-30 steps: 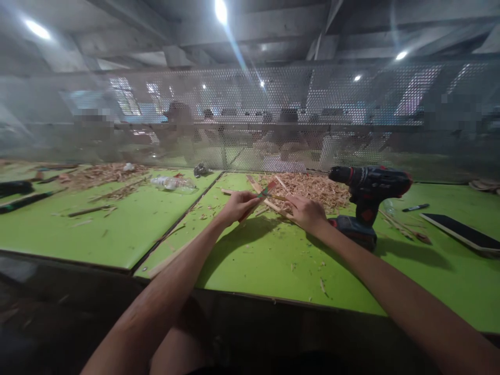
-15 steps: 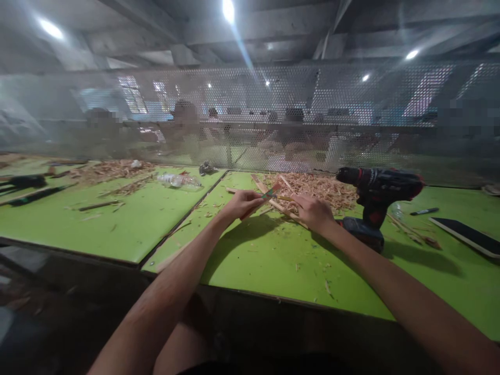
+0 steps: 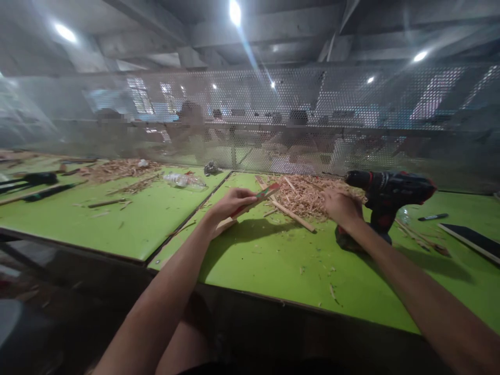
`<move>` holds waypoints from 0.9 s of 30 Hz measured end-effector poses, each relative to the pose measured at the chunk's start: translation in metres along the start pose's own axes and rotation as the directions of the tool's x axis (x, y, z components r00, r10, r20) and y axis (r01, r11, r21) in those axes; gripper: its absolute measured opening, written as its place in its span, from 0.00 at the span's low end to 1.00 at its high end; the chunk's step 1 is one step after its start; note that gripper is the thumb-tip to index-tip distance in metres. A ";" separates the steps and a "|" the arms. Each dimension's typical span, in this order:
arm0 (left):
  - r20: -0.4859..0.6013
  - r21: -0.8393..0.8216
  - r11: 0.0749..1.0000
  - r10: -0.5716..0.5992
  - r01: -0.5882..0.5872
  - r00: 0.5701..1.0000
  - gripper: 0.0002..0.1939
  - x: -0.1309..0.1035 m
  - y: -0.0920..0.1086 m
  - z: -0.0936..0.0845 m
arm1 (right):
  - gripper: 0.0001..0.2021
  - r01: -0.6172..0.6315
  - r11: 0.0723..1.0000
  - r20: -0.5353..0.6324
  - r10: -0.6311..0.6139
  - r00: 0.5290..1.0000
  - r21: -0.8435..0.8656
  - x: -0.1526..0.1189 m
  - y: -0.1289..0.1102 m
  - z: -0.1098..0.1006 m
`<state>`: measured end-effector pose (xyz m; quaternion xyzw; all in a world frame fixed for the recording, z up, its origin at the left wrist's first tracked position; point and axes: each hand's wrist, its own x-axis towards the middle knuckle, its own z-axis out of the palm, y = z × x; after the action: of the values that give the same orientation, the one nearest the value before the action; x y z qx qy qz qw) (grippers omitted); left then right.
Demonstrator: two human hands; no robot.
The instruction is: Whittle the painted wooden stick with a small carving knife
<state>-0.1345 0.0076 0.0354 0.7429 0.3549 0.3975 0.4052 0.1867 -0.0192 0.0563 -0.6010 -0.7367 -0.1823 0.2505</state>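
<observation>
My left hand point(image 3: 236, 202) is closed on a narrow wooden strip point(image 3: 267, 192) with a red face and green marks. The strip tilts up to the right, above the green tabletop. Under that hand shows a pale piece of wood point(image 3: 224, 227); whether it is also held I cannot tell. My right hand point(image 3: 342, 207) is over the right side of the wood shavings point(image 3: 302, 197), close to the cordless drill point(image 3: 385, 190). Its fingers are curled, and a thin dark stick-like shape extends left from them; what it is I cannot make out. Below the shavings lies a loose wooden stick point(image 3: 292, 212).
A black phone-like slab point(image 3: 474, 242) and a pen point(image 3: 433, 217) lie at the right. A clear plastic bottle point(image 3: 185, 181), more shavings point(image 3: 117, 169) and dark tools point(image 3: 39, 179) are on the left table point(image 3: 128, 234). A perforated screen point(image 3: 265, 140) stands behind, with people beyond it.
My right hand has moved right, away from the strip, taking the thin yellowish piece from beside it. My left hand keeps the strip, slightly farther left. The view has shifted a little.
</observation>
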 end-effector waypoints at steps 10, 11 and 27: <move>-0.020 -0.126 0.988 -0.088 0.084 0.996 0.13 0.004 0.004 0.020 | 0.16 0.019 0.975 -0.005 -0.018 1.000 0.221 -0.005 -0.032 0.006; 0.005 -0.192 0.975 -0.112 0.111 0.994 0.11 0.003 0.004 0.022 | 0.16 0.023 0.969 0.012 -0.027 1.000 0.246 -0.005 -0.030 0.007; 0.201 -0.404 0.906 -0.047 0.126 0.978 0.13 0.002 0.009 0.047 | 0.16 0.156 0.944 -0.123 -0.125 0.984 0.289 -0.018 -0.043 0.008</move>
<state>-0.0909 -0.0098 0.0273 0.6573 0.2558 0.3738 0.6023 0.1462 -0.0378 0.0409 -0.4921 -0.7829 -0.1174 0.3622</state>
